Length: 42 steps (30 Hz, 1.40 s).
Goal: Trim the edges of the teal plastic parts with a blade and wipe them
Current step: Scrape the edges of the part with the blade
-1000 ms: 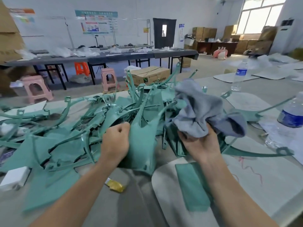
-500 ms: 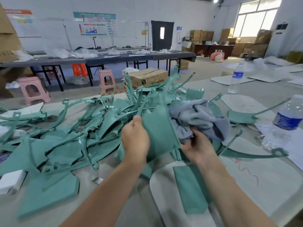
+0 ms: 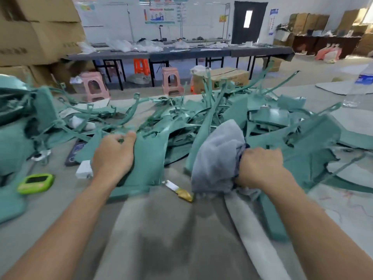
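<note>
Since half a second ago we have lowered both hands and drawn them apart, so the teal plastic part (image 3: 147,158) now leans on the grey table (image 3: 161,239) instead of standing in front of the cloth. Beyond both grips lies the pile of teal parts (image 3: 201,122), within reach as stock, we judge. Our left hand (image 3: 114,156) grips the part by its upper edge, fingers curled over it, likely to steady it for wiping. Our right hand (image 3: 260,166) clutches the bunched grey cloth (image 3: 216,158), just right of the part. The gold-handled blade (image 3: 178,190) lies loose between the grips, handy for trimming.
</note>
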Each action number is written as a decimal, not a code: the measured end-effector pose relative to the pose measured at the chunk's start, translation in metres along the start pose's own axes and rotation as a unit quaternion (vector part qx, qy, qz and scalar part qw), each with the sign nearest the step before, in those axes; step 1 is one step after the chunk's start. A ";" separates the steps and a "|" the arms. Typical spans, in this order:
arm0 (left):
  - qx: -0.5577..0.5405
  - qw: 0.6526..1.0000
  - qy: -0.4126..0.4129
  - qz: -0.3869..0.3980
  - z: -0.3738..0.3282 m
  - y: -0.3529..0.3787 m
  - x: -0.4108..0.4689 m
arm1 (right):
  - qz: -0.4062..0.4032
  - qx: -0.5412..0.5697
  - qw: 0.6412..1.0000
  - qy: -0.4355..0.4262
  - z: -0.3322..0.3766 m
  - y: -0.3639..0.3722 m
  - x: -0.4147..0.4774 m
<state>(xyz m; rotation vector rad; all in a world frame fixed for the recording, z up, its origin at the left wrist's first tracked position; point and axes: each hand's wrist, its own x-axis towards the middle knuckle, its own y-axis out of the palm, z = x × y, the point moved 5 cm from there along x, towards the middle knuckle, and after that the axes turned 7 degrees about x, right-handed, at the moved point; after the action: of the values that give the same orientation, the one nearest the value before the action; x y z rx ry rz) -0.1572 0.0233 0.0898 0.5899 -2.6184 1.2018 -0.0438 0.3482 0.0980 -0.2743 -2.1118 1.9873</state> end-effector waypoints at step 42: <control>0.050 0.995 -0.084 -0.001 0.148 -0.018 -0.033 | 0.036 0.619 0.737 -0.268 0.181 0.073 -0.018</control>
<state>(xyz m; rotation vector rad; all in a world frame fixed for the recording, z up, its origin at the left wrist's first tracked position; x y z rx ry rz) -0.1220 -0.0911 -0.0056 0.7428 -2.7034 1.3436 -0.0809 0.1753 0.0147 0.5197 -0.4566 3.2190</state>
